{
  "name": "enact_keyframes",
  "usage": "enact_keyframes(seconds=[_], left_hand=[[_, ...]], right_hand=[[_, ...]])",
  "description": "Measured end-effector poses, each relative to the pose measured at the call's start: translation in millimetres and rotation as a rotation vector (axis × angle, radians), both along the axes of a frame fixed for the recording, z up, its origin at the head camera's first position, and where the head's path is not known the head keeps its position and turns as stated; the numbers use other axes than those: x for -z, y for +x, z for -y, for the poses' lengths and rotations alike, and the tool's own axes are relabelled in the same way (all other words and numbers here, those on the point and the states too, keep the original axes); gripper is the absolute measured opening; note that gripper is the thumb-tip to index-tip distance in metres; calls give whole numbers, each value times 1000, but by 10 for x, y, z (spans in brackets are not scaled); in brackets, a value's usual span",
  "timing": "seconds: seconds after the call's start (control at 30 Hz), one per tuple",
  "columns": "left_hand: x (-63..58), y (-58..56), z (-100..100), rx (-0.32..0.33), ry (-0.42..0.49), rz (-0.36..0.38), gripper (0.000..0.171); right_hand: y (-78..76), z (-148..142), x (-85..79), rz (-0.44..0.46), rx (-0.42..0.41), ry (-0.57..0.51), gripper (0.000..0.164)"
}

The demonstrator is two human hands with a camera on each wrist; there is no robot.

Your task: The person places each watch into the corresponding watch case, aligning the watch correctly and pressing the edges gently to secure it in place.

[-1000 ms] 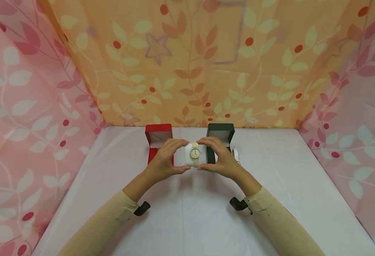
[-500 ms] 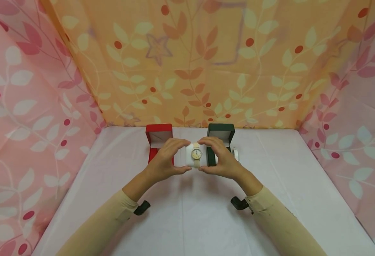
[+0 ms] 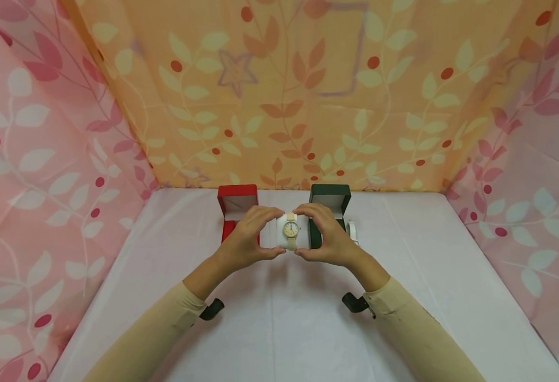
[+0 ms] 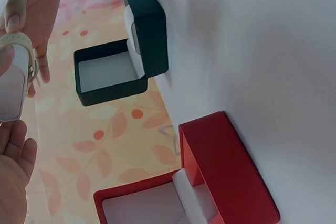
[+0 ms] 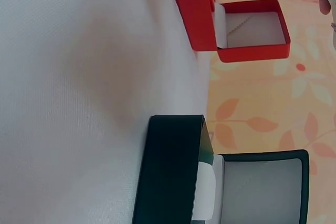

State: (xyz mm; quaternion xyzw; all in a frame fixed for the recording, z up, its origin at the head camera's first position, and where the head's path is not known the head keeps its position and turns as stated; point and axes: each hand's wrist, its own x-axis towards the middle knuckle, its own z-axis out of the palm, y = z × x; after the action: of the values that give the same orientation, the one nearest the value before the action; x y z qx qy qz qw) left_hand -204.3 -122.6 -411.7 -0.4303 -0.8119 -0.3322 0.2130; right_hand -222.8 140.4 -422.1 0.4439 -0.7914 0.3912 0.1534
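Observation:
Both hands hold up a watch point(image 3: 290, 229) with a cream strap and round pale dial, wrapped round a white cushion. My left hand point(image 3: 242, 240) pinches the left side, fingertips at the top edge and thumb below. The right hand point(image 3: 329, 237) pinches the other side in the same way. At the left edge of the left wrist view, the strap point(image 4: 18, 39) and buckle show around the cushion's end. Behind the left hand stands an open red box point(image 3: 237, 192). An open dark green box point(image 3: 330, 192) stands behind the right hand; the hands partly hide both.
A white band-like item point(image 3: 352, 231) lies just right of the green box, partly hidden by the right hand. In the right wrist view, a thin chain point(image 5: 240, 26) shows against the red box's lid lining. A patterned curtain point(image 3: 279, 106) rises behind the white table point(image 3: 279, 329).
The watch shifts slightly right and then back left, its dial turning a little. Both hands keep their hold, and the boxes stay where they are.

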Motion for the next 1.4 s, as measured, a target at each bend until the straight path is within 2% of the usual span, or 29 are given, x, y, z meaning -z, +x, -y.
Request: enact_keyframes(seconds=[0.53, 0.8, 1.03, 1.4], left_hand=[[22, -8, -36, 14, 30, 13, 81], [-16, -30, 5, -20, -19, 42, 90], [-44, -28, 73, -27, -64, 78, 88], [-32, -12, 54, -13, -57, 80, 83]], right_hand=[[-9, 30, 29, -30, 23, -6, 84], [-42, 32, 22, -37, 34, -47, 84], [-26, 24, 30, -8, 30, -67, 85], [-15, 22, 42, 52, -10, -44, 83]])
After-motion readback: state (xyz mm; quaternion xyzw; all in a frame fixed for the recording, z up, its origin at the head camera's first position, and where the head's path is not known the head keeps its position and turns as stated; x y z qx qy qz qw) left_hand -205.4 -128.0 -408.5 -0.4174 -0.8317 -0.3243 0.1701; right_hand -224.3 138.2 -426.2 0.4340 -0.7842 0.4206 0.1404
